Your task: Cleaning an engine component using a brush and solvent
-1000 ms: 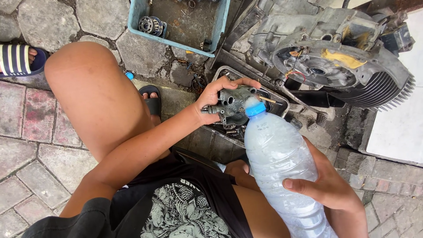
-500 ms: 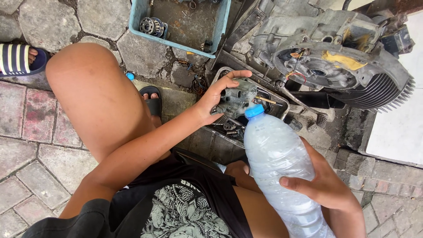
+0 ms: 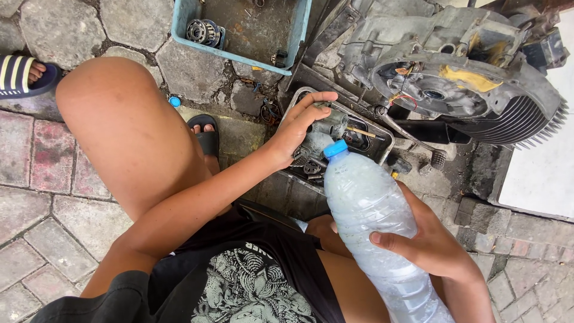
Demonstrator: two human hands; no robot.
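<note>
The left hand (image 3: 299, 128) grips a small metal carburettor part (image 3: 326, 127) over the grey tray (image 3: 382, 139); the right hand (image 3: 427, 242) clasps the capped plastic bottle (image 3: 371, 209). Best keep the part low over the tray.

Outdoor repair spot on a paved yard.
A stripped engine block (image 3: 460, 78) lies on the stone paving (image 3: 36, 197), beside a blue parts tray (image 3: 239, 30) with greasy pieces.
</note>
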